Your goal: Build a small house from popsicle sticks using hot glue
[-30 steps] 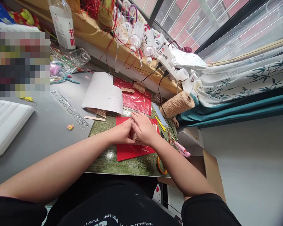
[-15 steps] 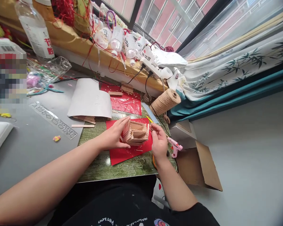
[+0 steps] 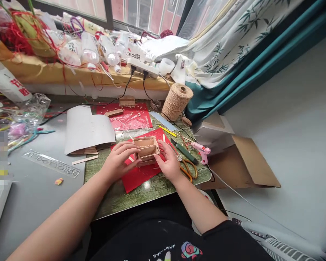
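A small box built of wooden craft sticks (image 3: 147, 156), with a divider inside and its top uncovered, stands on a red sheet (image 3: 134, 181). My left hand (image 3: 118, 161) holds its left end, thumb at the front and fingers along the side. At the right end, my right hand (image 3: 168, 162) has its fingers and thumb against the wall, so the box sits between both hands. Just right of that hand lie orange-handled scissors (image 3: 191, 168) and a dark green pen-shaped tool (image 3: 186, 151).
A pink glue gun (image 3: 202, 151) lies at the table's right edge, near a cardboard box (image 3: 256, 159). Behind are a twine spool (image 3: 177, 101), a yellow pencil (image 3: 167, 130) and a second red sheet (image 3: 125, 123). White paper (image 3: 88, 127) covers several sticks; a stencil ruler (image 3: 51, 163) lies left.
My right hand has come in from beside the box to its right end. The box is turned slightly, and the view has swung right, showing the scissors and green tool.
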Motion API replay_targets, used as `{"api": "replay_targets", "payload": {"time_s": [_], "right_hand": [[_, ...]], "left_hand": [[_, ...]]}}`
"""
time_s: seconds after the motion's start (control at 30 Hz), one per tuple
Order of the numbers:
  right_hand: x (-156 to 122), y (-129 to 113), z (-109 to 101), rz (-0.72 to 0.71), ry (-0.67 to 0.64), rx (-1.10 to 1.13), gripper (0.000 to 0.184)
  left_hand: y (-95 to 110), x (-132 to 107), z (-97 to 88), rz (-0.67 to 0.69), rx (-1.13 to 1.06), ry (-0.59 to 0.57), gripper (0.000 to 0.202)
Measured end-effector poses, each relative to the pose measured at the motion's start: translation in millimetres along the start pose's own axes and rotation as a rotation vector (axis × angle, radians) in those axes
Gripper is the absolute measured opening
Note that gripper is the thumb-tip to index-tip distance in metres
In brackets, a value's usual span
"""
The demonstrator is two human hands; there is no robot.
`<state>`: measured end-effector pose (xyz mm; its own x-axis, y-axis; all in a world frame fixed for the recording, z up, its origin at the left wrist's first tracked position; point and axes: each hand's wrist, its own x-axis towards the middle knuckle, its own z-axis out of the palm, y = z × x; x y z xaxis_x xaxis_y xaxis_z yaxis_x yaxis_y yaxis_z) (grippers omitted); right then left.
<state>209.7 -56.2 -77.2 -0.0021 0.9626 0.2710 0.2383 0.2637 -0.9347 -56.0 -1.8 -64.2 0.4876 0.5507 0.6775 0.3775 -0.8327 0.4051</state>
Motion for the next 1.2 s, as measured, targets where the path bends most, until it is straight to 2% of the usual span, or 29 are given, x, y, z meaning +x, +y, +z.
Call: {"api": "replay_targets", "payload": {"time_s": [0.1,0.23,0.3,0.37,0.4,0.47,0.53,0.57,0.67,0.77,0.83,0.93,1.03,1.2], "right_hand": [[-7,13,8,0.107,-0.005,0.186,0.071],[-11,27,14,0.163,-0.047,0.269,0.097],[-12,26,10,0.161,-0.057,0.24,0.102],[-12,18,1,0.087,-0.021,0.106,0.096],[-11,11,-5,0.014,0.004,0.01,0.091],[-6,-6,-18,-0.192,0.018,-0.192,0.078],[5,-26,-27,-0.394,-0.105,-0.335,0.064],[12,-35,-30,-0.453,-0.18,-0.4,0.059],[38,-56,-31,-0.497,-0.391,-0.604,0.045],[60,-67,-25,-0.461,-0.556,-0.749,0.034],[69,-72,-20,-0.434,-0.631,-0.807,0.031],[75,-79,-13,-0.413,-0.676,-0.874,0.03],[74,-85,-5,-0.39,-0.668,-0.894,0.029],[80,-90,7,-0.368,-0.727,-0.938,0.029]], "left_hand": [[13,16,-5.1,-0.038,0.131,-0.104,0.038],[35,48,-8.7,-0.052,0.309,-0.288,0.037],[43,60,-8.9,-0.04,0.341,-0.365,0.038],[46,66,-8.4,-0.065,0.324,-0.394,0.047],[44,65,-7.8,-0.093,0.289,-0.387,0.059],[37,56,-4.8,-0.172,0.163,-0.352,0.095],[24,41,1.7,-0.235,-0.039,-0.32,0.134],[18,33,6.3,-0.278,-0.118,-0.308,0.142],[1,12,22.6,-0.398,-0.275,-0.266,0.14],[-5,1,35.6,-0.421,-0.343,-0.172,0.141],[-6,-3,39.9,-0.425,-0.363,-0.185,0.144],[-7,-8,41.9,-0.464,-0.375,-0.217,0.146],[-7,-10,41.5,-0.487,-0.314,-0.206,0.145],[-10,-10,40.4,-0.477,-0.277,-0.219,0.142]]}}
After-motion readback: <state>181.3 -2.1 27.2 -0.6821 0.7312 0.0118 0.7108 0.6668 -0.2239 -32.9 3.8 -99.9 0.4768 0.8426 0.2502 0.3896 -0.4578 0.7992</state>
